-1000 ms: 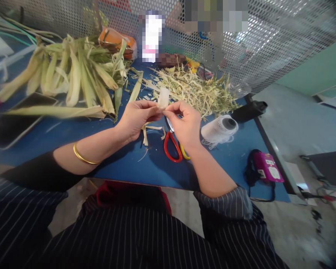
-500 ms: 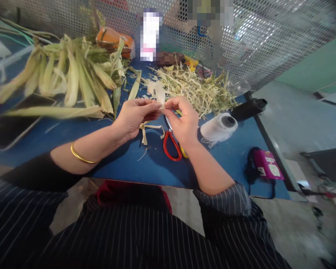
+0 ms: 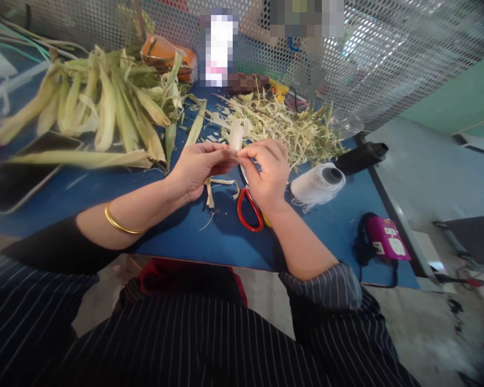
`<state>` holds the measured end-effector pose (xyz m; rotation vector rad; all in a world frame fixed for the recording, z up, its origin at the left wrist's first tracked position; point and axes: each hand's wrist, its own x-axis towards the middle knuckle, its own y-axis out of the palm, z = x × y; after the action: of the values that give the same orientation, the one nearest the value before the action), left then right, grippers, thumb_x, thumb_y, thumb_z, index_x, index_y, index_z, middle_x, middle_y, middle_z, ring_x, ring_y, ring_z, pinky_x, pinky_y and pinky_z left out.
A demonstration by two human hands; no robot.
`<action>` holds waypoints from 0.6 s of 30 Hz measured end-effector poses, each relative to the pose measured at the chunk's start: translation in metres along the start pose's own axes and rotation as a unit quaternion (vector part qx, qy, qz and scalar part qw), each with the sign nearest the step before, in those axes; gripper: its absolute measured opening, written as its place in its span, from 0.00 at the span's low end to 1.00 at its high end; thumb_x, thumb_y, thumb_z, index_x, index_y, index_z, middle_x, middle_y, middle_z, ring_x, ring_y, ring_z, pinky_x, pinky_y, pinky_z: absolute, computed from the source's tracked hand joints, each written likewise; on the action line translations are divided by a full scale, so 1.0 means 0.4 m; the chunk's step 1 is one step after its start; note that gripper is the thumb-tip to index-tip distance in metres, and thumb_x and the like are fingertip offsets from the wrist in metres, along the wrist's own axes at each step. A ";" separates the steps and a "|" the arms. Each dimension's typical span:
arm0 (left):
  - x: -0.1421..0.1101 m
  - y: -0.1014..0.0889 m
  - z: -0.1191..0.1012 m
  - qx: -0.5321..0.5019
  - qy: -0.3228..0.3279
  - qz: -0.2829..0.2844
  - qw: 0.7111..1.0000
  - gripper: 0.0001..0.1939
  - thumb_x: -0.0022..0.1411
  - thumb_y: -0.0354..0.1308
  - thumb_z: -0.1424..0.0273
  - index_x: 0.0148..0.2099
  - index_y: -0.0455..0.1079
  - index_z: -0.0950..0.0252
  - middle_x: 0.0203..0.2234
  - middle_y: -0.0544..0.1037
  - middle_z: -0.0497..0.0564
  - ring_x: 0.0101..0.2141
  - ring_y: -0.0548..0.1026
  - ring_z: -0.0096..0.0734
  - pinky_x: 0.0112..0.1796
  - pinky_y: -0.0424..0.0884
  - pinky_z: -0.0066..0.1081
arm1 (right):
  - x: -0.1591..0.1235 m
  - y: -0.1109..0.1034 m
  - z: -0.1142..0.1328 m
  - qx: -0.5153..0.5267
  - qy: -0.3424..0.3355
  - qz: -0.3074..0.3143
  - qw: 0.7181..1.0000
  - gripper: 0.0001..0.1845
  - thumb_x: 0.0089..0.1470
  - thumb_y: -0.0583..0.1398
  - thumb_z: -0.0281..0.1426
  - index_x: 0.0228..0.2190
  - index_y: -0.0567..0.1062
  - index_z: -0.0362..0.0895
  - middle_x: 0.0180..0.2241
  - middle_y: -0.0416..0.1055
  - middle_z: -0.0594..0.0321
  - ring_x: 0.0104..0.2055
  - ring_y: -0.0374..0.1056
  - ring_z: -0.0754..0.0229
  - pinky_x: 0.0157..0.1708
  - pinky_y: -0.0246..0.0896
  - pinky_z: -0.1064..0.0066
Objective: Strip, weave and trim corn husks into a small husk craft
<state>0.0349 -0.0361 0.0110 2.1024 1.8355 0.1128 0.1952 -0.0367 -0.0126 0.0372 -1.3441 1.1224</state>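
A pale strip of corn husk (image 3: pixel 236 135) stands up from between my fingertips, its upper end curling over. My left hand (image 3: pixel 197 167) pinches its lower end from the left. From the right, my right hand (image 3: pixel 267 171) pinches the same end, thumb against forefinger. The exact fold at the fingertips is too small to make out. Below and between the hands lie red-handled scissors (image 3: pixel 249 210), their blades partly covered by my right hand. Cut husk scraps (image 3: pixel 210 192) rest on the blue table (image 3: pixel 177 231) beside my left hand.
Whole corn husks (image 3: pixel 113 107) are heaped at the left, near a dark flat tray-like object (image 3: pixel 20 177). Shredded husk (image 3: pixel 282 126) is piled behind my hands. On the right are a white thread cone (image 3: pixel 318 185), a black cone (image 3: pixel 363 157) and a magenta box (image 3: pixel 387 238) with cord. Perforated metal mesh (image 3: pixel 371 70) borders the back.
Both hands keep their pinch on the corn husk strip. The strip's top now curls over more to the right. The whole view has shifted slightly.
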 end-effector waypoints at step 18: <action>0.001 0.003 0.013 0.032 0.093 0.004 0.995 0.08 0.47 0.69 0.69 0.28 0.77 0.68 0.24 0.79 0.50 0.28 0.77 0.26 0.38 0.74 0.31 | 0.007 -0.009 0.020 0.172 0.138 0.010 0.975 0.04 0.56 0.61 0.32 0.32 0.68 0.47 0.31 0.68 0.68 0.34 0.66 0.65 0.38 0.66 0.67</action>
<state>0.0374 -0.0370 0.0064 2.2086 1.9581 0.2631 0.1911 -0.0415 -0.0061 0.1170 -0.8958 1.3151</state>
